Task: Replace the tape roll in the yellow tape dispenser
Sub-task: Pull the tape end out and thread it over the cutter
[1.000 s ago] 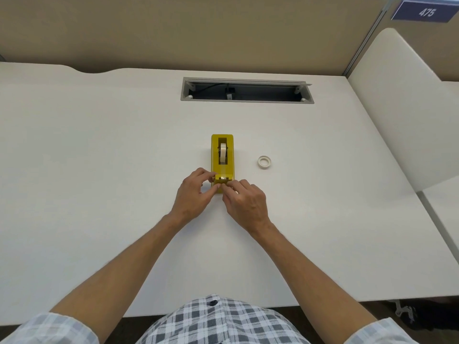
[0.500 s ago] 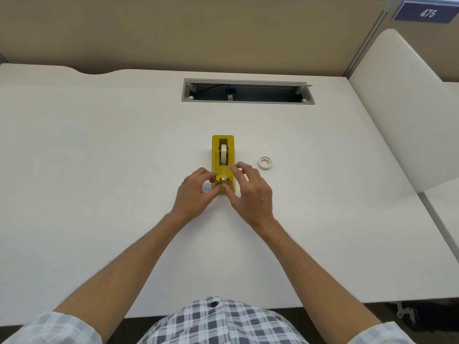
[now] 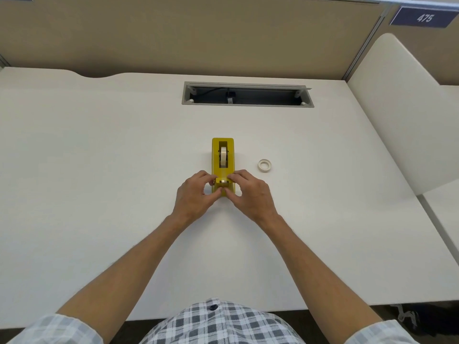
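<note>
Colours and patterns, desk scene

Tape dispenser: yellow, with a cream tape roll in it. Loose tape ring: off-white. Desk: white. Cable slot: grey frame, dark inside. Partition wall: tan. Number plate: navy, pale digits. Shirt: grey-and-white check, dark button.

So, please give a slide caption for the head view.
Both hands, left and right, at yellow tape dispenser's cutter end; spare ring beside.

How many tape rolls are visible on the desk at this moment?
2. One tape roll sits upright in the yellow dispenser; a small ring-like roll lies flat on the desk to its right. None seems hidden.
</note>
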Tool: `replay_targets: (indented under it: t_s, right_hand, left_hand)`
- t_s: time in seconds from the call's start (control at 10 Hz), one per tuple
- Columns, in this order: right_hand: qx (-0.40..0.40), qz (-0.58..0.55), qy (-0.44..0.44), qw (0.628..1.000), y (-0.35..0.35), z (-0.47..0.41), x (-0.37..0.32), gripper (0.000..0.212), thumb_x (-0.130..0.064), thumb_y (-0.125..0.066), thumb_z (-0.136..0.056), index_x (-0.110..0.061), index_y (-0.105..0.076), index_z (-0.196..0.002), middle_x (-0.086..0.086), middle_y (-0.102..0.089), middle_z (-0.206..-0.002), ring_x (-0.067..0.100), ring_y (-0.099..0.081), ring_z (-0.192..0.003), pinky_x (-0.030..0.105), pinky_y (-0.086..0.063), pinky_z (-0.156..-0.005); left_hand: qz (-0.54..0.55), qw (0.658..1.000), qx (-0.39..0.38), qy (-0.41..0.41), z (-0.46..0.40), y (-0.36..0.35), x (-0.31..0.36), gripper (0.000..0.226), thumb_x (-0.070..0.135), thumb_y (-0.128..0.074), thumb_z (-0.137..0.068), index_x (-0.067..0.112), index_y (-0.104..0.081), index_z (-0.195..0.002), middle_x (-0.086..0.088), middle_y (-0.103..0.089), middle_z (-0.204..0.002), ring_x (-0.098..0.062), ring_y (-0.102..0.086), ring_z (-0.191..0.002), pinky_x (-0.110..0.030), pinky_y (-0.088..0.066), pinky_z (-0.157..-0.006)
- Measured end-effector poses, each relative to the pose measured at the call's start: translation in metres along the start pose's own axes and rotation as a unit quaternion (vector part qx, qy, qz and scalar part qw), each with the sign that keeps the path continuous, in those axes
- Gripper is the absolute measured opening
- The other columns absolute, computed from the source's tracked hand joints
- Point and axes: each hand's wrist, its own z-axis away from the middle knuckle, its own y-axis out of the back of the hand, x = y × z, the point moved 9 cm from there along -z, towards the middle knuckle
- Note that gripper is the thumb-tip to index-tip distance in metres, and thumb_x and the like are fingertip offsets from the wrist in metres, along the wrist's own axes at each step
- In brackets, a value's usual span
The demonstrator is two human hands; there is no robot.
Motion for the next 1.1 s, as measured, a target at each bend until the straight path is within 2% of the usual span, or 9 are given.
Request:
replay_targets:
  t_s: [0.2, 0.4, 0.5, 0.6, 0.9, 1.0, 1.1]
  right_hand:
    - [-0.010, -0.001, -0.003, 1.000, -0.002, 0.000, 0.002, 0.025, -0.023, -0.076, -0.085, -0.010, -0.071, -0.105, 0.002, -0.070, -0.106, 0.021, -0.069, -0.080, 0.033, -0.058, -0.061]
    - [-0.015, -0.013, -0.025, 1.000, -0.003, 0.000, 0.005, 0.027, -0.024, -0.075, -0.084, -0.012, -0.070, -0.108, 0.001, -0.068, -0.109, 0.022, -0.068, -0.083, 0.038, -0.059, -0.063]
    - [-0.019, -0.009, -0.025, 0.999, -0.004, 0.001, 0.004, 0.028, -0.025, -0.075, -0.084, -0.012, -0.070, -0.109, 0.001, -0.068, -0.110, 0.021, -0.068, -0.083, 0.036, -0.059, -0.064]
    - [-0.019, -0.005, -0.027, 0.999, -0.003, 0.000, 0.004, 0.028, -0.024, -0.076, -0.084, -0.011, -0.070, -0.108, 0.002, -0.069, -0.109, 0.021, -0.068, -0.082, 0.035, -0.058, -0.062]
    - [-0.014, -0.005, -0.043, 0.999, -0.006, 0.000, 0.005, 0.029, -0.019, -0.077, -0.082, -0.010, -0.068, -0.108, 0.003, -0.068, -0.109, 0.022, -0.067, -0.082, 0.037, -0.058, -0.063]
    - [-0.033, 0.002, -0.044, 0.998, -0.006, 0.002, 0.002, 0.042, -0.020, -0.076, -0.080, -0.012, -0.063, -0.119, 0.001, -0.066, -0.113, 0.022, -0.067, -0.087, 0.040, -0.059, -0.064]
    - [-0.030, 0.000, -0.051, 0.998, -0.001, 0.003, 0.003, 0.052, -0.029, -0.073, -0.080, -0.014, -0.058, -0.128, -0.001, -0.066, -0.113, 0.019, -0.067, -0.088, 0.036, -0.059, -0.063]
  left_hand:
    - [-0.030, 1.000, 0.006, 0.000, 0.001, 0.002, 0.004, 0.032, 0.039, -0.072, -0.084, 0.016, -0.071, -0.106, 0.001, -0.068, -0.095, -0.014, -0.061, -0.080, -0.025, -0.049, -0.063]
    - [-0.031, 0.999, 0.019, 0.015, 0.001, 0.001, 0.006, 0.030, 0.038, -0.072, -0.084, 0.018, -0.071, -0.106, 0.002, -0.068, -0.094, -0.016, -0.060, -0.080, -0.019, -0.043, -0.061]
    - [-0.024, 1.000, 0.017, 0.009, 0.001, 0.001, 0.006, 0.031, 0.038, -0.072, -0.083, 0.017, -0.071, -0.107, 0.002, -0.068, -0.095, -0.015, -0.060, -0.079, -0.020, -0.045, -0.061]
    - [-0.031, 0.999, 0.015, 0.010, 0.001, 0.002, 0.006, 0.033, 0.038, -0.073, -0.083, 0.016, -0.071, -0.108, 0.001, -0.069, -0.097, -0.015, -0.061, -0.083, -0.029, -0.052, -0.066]
    - [-0.036, 0.999, 0.017, 0.021, -0.003, 0.001, 0.002, 0.034, 0.036, -0.073, -0.083, 0.016, -0.070, -0.111, 0.000, -0.068, -0.100, -0.016, -0.061, -0.088, -0.026, -0.049, -0.068]
    - [-0.029, 0.999, 0.007, 0.016, 0.002, 0.002, 0.006, 0.039, 0.028, -0.073, -0.083, 0.016, -0.066, -0.119, 0.000, -0.068, -0.104, -0.018, -0.062, -0.091, -0.036, -0.057, -0.075]
    - [-0.014, 1.000, 0.004, 0.022, 0.008, 0.002, 0.000, 0.048, 0.027, -0.072, -0.084, 0.018, -0.060, -0.129, 0.001, -0.069, -0.107, -0.019, -0.063, -0.096, -0.038, -0.056, -0.082]
